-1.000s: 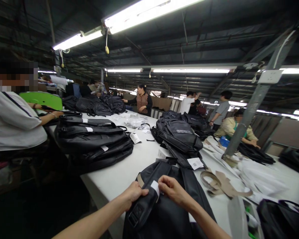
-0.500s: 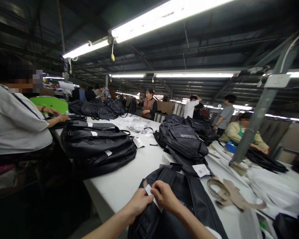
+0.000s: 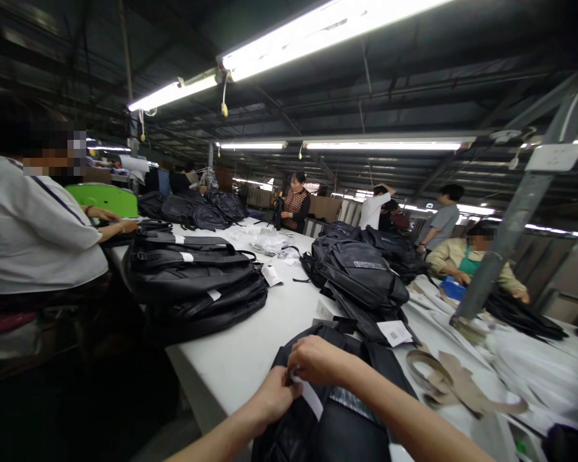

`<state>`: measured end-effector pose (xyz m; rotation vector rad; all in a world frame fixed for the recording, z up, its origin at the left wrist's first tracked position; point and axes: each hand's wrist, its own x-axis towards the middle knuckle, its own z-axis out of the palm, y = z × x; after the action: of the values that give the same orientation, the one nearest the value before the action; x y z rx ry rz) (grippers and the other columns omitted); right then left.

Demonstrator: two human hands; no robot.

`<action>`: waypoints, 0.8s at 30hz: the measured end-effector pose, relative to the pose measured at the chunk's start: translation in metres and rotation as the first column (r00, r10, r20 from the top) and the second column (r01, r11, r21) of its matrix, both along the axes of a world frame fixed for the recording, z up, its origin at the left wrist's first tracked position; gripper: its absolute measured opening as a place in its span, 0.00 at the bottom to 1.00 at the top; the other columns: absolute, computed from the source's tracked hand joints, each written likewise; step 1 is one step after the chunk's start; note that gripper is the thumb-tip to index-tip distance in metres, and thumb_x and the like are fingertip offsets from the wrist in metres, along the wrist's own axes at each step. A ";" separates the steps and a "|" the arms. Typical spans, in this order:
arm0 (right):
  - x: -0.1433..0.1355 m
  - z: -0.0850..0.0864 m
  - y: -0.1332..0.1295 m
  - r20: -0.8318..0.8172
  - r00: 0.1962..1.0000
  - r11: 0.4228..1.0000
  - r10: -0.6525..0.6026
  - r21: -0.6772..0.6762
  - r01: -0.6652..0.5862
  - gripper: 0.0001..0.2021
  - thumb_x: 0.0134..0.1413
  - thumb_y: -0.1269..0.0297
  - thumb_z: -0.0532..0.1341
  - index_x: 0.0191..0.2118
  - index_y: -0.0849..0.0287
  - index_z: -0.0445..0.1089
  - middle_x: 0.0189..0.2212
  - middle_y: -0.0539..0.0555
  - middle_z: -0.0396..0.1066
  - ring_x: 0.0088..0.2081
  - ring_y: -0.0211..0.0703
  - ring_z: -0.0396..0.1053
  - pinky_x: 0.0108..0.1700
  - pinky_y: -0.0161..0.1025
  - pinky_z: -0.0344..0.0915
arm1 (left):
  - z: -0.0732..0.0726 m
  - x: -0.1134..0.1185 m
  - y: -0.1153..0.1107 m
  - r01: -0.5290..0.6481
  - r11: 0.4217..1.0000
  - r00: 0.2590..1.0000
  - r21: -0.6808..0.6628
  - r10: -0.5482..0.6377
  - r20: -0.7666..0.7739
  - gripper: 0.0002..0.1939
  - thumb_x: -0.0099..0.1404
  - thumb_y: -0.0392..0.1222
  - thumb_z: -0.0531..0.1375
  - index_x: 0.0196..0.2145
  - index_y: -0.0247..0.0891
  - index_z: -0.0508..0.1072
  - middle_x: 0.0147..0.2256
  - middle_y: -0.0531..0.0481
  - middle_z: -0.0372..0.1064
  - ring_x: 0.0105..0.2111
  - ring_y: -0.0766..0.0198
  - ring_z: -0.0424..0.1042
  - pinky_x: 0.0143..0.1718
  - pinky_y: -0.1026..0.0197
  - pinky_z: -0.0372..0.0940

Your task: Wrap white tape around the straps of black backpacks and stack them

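Worktable (image 3: pixel 212 375), white-topped, long, running away toward twelve o'clock; positions by clock face on the head view. Black backpack (image 3: pixel 351 430), between five and six o'clock, lying on the near end of the table; shoulder strap (image 3: pixel 284 428) along its left side; white strip (image 3: pixel 312 401) on the strap. Left hand (image 3: pixel 275 393), six o'clock, closed on the strap, thumb against the strip; right hand (image 3: pixel 313 360), fingers bent, pinching the strip's upper end; fingertips of both meeting, contact partly hidden.

Remaining surface: backpack stack (image 3: pixel 197 273), eight o'clock, white tags showing; second backpack pile (image 3: pixel 361 266), four o'clock, printed white card (image 3: pixel 395 333) at its near side; clear plastic wrapping (image 3: pixel 270 242), just off centre; tan strips (image 3: pixel 457 382), four o'clock, curled and loose; blue container (image 3: pixel 453 289), near the column.

Room: dark trussed ceiling; lit tube lights (image 3: pixel 337 35), twelve o'clock; grey column (image 3: pixel 491 266), three o'clock, white box (image 3: pixel 553 158) fixed to it; green panel (image 3: pixel 103 200), between nine and ten; co-worker in white top (image 3: pixel 33 231), nine o'clock; co-worker in green apron (image 3: pixel 470 264), behind the column; person in patterned top (image 3: pixel 297 208), twelve o'clock, holding a dark article; floor at seven o'clock, in shadow.
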<state>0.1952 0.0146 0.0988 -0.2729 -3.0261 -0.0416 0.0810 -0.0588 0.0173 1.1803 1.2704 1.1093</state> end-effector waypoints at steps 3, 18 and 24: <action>0.009 -0.027 -0.005 -0.105 0.995 0.997 -0.005 0.080 0.014 0.09 0.53 0.71 0.55 0.27 0.59 0.71 0.25 0.52 0.70 0.26 0.38 0.61 0.31 0.35 0.56 | -0.005 -0.002 0.004 -0.001 1.000 1.000 0.014 0.001 -0.001 0.05 0.48 0.34 0.54 0.17 0.36 0.62 0.16 0.58 0.51 0.20 0.70 0.50 0.24 0.64 0.44; 0.055 -0.037 -0.022 -0.160 0.985 0.971 -0.061 -0.238 0.021 0.17 0.52 0.75 0.52 0.46 0.53 0.66 0.37 0.52 0.73 0.38 0.41 0.67 0.45 0.41 0.51 | -0.005 0.004 -0.003 0.020 0.984 0.951 -0.178 0.036 0.308 0.03 0.39 0.35 0.54 0.18 0.36 0.63 0.15 0.57 0.58 0.17 0.71 0.55 0.21 0.66 0.48; 0.076 -0.047 -0.035 -0.009 0.993 0.957 -0.118 -0.270 0.111 0.39 0.39 0.76 0.52 0.62 0.56 0.43 0.58 0.60 0.55 0.59 0.50 0.52 0.59 0.56 0.38 | -0.013 0.015 -0.001 -0.025 0.969 0.887 -0.244 0.134 0.442 0.16 0.41 0.48 0.64 0.19 0.35 0.63 0.19 0.53 0.63 0.21 0.68 0.61 0.25 0.64 0.56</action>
<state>0.2715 -0.0207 0.0522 -0.4673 -2.9827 0.3636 0.0964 -0.0594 0.0039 0.6426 1.0492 1.1773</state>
